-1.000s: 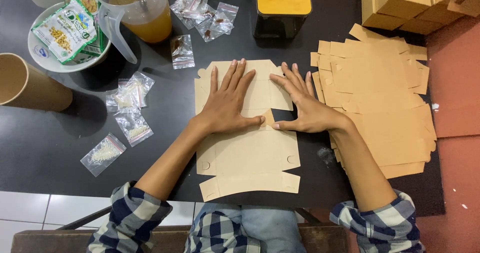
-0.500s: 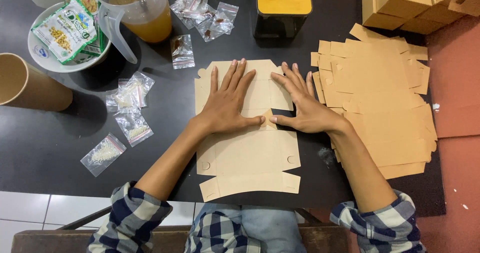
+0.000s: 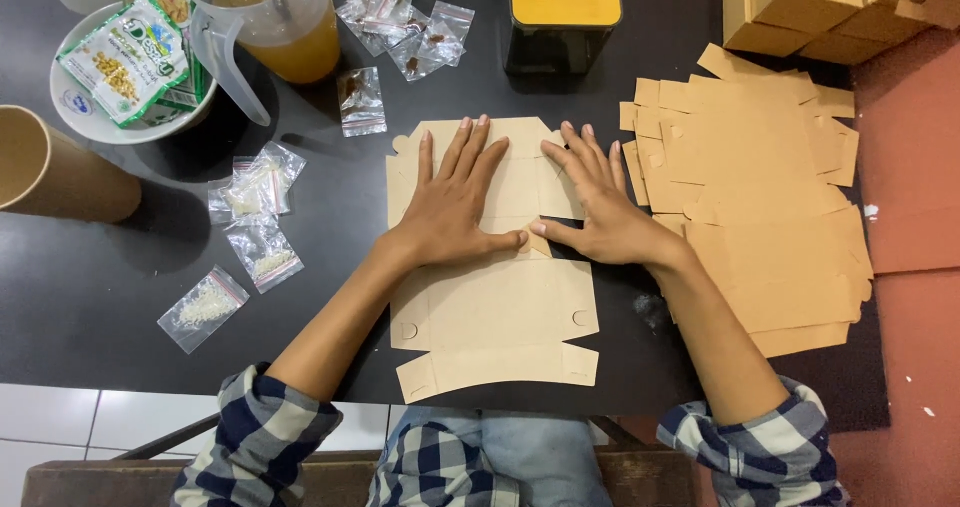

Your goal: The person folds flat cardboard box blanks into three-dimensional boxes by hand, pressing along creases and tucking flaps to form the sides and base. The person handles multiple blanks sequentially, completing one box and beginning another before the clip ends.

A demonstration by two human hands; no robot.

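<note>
A flat brown cardboard box blank (image 3: 495,312) lies on the black table (image 3: 100,297) in front of me. My left hand (image 3: 455,202) presses flat on its upper part, fingers spread. My right hand (image 3: 595,202) presses flat beside it, on the blank's upper right part. The two thumbs almost meet over a fold line at the blank's middle. Neither hand holds anything. To the right lies a stack of the same flat blanks (image 3: 760,187).
Small clear sachets (image 3: 255,217) are scattered at left and at the top centre. A paper cup (image 3: 55,172) lies far left, with a bowl of snack packets (image 3: 130,57) and a jug of orange liquid (image 3: 275,22) behind. A yellow-topped black box (image 3: 562,12) and folded cartons (image 3: 820,7) stand at the back.
</note>
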